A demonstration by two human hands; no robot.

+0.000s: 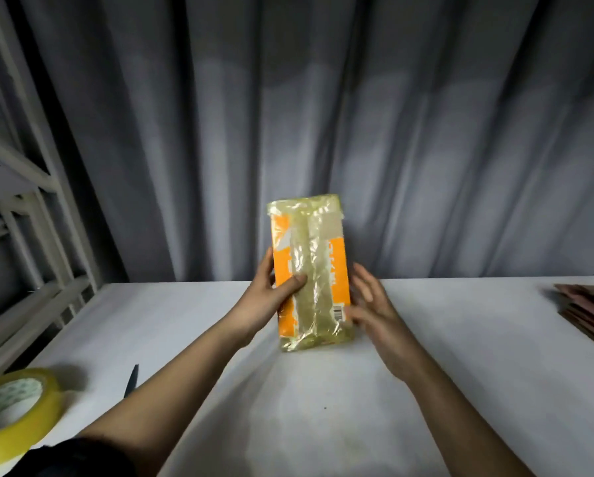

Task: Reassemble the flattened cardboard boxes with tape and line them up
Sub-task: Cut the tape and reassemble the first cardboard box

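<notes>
Box [311,270], orange, heavily taped, is held upright above the table [426,339], centre. Left hand [271,294] grips its left edge, thumb across the front; right hand [371,304] lies open-fingered beside its right edge. One-handed hold: box may twist or drop. Tape roll [13,411] near left; flattened boxes [591,311] far right.

The orange cardboard box [310,270] is wrapped in glossy, wrinkled clear tape with a yellowish sheen. The tape roll [13,414] at the bench's near left corner looks shiny yellow plastic. The bench [460,356] is matt white and smooth. Flattened boxes [591,311] at its right edge are dull brown cardboard.
</notes>
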